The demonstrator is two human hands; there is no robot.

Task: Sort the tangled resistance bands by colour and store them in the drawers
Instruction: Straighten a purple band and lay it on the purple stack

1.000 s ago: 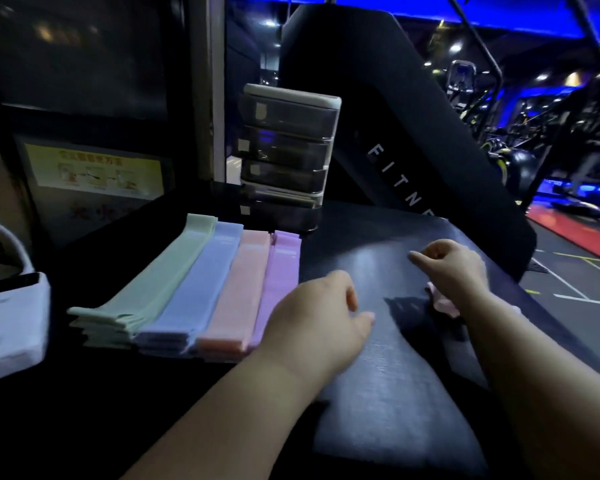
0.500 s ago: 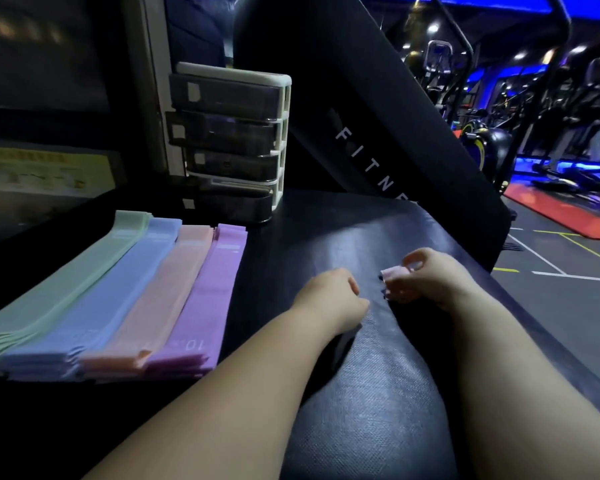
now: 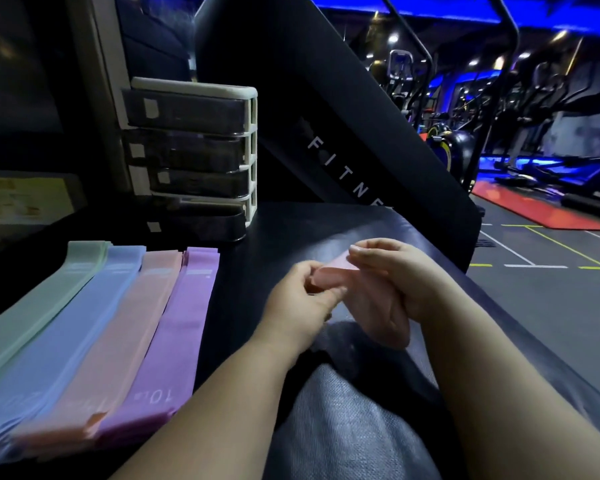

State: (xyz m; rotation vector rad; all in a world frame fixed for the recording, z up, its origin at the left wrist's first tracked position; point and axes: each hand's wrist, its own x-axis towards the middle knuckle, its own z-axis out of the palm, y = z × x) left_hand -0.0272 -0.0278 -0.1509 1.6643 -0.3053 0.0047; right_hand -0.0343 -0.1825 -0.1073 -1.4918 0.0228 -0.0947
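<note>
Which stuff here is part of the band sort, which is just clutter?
In the job: pink band pinched by left hand and right hand; green stack, blue stack, peach stack, purple stack; drawer unit.
Just about: yellow poster, red mat, exercise machines.

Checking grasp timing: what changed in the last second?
The right hand picked a pink band off the bench and raised it; the left hand moved in and now pinches its near end. The four sorted stacks and the drawer unit stayed put.
</note>
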